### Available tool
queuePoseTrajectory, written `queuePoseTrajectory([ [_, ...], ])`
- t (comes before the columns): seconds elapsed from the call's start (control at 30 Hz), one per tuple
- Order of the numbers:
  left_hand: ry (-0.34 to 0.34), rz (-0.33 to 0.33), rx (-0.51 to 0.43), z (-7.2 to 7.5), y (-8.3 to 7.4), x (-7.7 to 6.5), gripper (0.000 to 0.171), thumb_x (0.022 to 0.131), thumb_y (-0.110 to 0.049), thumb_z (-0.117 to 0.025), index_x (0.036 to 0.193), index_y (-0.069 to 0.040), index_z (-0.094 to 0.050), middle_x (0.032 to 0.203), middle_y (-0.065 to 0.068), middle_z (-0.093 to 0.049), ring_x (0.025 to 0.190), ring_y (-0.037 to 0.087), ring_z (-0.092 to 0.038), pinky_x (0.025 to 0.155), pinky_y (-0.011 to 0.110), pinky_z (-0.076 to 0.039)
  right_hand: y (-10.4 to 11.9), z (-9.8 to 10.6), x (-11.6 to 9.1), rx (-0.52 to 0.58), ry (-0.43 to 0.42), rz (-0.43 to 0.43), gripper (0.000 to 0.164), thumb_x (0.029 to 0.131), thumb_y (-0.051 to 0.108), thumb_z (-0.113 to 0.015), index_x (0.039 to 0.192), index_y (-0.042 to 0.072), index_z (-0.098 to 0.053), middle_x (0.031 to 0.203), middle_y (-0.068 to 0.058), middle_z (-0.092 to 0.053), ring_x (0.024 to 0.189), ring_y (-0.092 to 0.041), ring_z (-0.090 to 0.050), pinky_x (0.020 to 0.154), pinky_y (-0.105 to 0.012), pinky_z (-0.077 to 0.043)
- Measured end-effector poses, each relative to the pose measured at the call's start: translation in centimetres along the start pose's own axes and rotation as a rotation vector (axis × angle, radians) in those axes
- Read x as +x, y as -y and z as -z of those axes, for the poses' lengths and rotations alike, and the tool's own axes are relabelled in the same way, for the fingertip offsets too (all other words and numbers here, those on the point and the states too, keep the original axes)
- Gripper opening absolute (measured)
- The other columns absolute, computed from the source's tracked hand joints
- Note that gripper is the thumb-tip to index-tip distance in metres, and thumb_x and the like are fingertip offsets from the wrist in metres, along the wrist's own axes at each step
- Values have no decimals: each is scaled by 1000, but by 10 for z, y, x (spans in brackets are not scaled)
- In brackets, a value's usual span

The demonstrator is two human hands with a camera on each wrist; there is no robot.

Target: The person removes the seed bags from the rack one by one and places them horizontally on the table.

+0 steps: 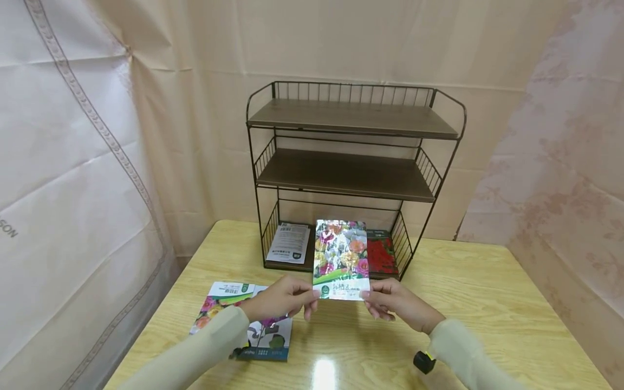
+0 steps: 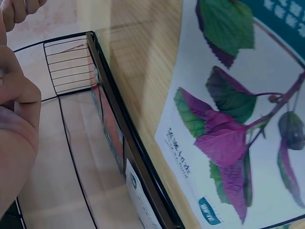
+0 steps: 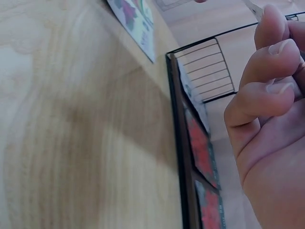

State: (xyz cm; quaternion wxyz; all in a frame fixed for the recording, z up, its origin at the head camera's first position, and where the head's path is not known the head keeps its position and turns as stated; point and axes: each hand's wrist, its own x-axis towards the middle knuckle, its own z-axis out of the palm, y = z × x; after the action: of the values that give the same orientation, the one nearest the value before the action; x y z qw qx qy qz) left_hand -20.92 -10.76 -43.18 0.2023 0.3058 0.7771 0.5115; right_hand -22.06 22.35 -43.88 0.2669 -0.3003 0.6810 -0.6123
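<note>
On the near left of the pale wood-grained desk (image 1: pixel 487 309), partly covered by a cream sleeve (image 1: pixel 209 338), lie at least two flat packets: a white flower-printed packet (image 1: pixel 210 310) and a white packet with purple-and-green leaves (image 1: pixel 272 340). Beyond them, the left hand (image 1: pixel 287 295) and right hand (image 1: pixel 390 300) hold one glossy rectangular packet with multicoloured blooms (image 1: pixel 341 257) above the desk. Fingers of each hand pinch a lower corner, thumbs on the printed face; the rest of it rises beyond the fingertips. Just behind stands one three-tier rack of black wire with brown boards (image 1: pixel 346 170). Its bottom tier holds three packets: one white text-covered packet (image 1: pixel 288 244) at the left, one red-printed packet (image 1: pixel 381 254) at the right, and a second red one (image 3: pixel 201 148) between, showing in the right wrist view. Farthest back hangs a creased beige cloth (image 1: pixel 341 43).
</note>
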Motion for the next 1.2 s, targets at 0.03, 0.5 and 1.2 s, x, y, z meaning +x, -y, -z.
queuePoseTrajectory([
  [0.03,2,2,2,0,1,-1,42,108,-43,-53,92,-8,-72,77,4,-73,46,8,-39,40,20,-32,-1,-2,0,1,-3,-12,30,110,18,-49,90,-1,-61,73,1,-62,58,-5,-46,51,-19,-38],
  [0.5,38,55,-7,0,9,-16,40,108,-40,-53,92,-10,-74,82,20,-71,48,6,-40,43,19,-32,-18,-21,4,7,-8,-98,38,110,25,-51,89,-6,-60,71,2,-61,52,-6,-44,47,-27,-30],
  [1.2,114,117,29,-2,23,-30,47,109,-38,-52,93,1,-74,72,4,-73,47,5,-46,44,19,-36,-39,-48,6,106,-11,-172,53,108,28,-55,101,-24,-50,69,4,-61,45,-2,-45,42,-20,-31],
])
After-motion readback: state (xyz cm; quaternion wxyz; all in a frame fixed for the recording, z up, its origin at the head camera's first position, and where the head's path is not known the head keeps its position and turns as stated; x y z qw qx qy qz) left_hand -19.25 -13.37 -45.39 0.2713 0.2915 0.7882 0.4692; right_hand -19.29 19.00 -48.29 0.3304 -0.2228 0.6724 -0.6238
